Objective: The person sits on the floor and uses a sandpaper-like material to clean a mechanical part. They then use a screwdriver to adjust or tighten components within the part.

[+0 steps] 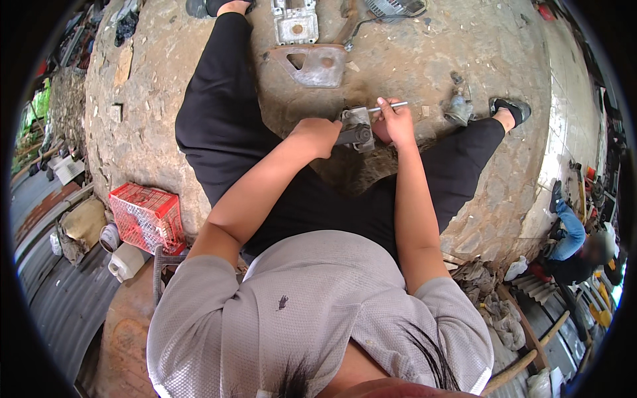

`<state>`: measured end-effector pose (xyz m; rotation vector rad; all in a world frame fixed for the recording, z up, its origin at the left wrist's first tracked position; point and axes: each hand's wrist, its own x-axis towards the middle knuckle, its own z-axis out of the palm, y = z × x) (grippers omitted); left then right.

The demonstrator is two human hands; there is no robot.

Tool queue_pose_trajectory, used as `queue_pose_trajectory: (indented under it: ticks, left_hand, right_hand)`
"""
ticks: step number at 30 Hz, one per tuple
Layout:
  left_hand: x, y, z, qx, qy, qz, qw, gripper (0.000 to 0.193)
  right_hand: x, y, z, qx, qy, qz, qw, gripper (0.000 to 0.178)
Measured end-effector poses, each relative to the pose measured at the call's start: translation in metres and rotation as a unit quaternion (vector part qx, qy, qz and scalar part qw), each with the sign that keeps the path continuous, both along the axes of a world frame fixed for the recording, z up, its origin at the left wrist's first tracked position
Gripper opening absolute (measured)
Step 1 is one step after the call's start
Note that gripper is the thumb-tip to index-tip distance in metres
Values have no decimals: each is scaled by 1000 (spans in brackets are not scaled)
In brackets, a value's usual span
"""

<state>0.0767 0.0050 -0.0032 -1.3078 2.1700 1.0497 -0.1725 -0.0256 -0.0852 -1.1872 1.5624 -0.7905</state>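
Observation:
Between my knees, a small grey metal part [359, 126] with a squarish block and a round boss is held up off the ground. My left hand [316, 137] is closed at its left side, around a dark flat bar [346, 137] that reaches to the part. My right hand [396, 125] is closed in a pinch on a thin silvery rod [399, 105]. The rod lies nearly level, its left end at the upper edge of the metal part. Whether that end is inside the part, I cannot tell.
Ahead on the stony ground lie a metal bracket [318, 65] with a triangular hole, a cast housing [296, 25] and a ribbed metal piece [393, 6]. A greyish metal lump [458, 109] sits near my right foot. To my left stands a red crate [147, 217]; another person [576, 242] is far right.

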Motion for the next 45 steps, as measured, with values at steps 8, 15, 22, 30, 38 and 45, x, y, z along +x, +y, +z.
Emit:
queue_pose_trajectory:
  ticks: [8, 15, 22, 30, 38, 45]
  left_hand:
    - [23, 53, 18, -119, 41, 93, 988, 53]
    - [14, 12, -11, 17, 48, 58, 997, 40]
    - [6, -12, -35, 163, 32, 27, 986, 29]
    - [9, -13, -35, 201, 89, 57, 974, 25]
    - [12, -17, -44, 250, 126, 51, 959, 17]
    - [12, -17, -48, 248, 139, 51, 957, 14]
  right_hand:
    - [2, 11, 16, 40, 46, 18, 998, 34]
    - [4, 4, -7, -15, 5, 15, 1000, 32]
    - [6, 9, -5, -21, -69, 6, 997, 30]
    - [12, 1, -9, -61, -59, 3, 996, 31]
    - [7, 1, -13, -54, -110, -8, 992, 31]
    - [-6, -5, -13, -26, -121, -15, 992, 30]
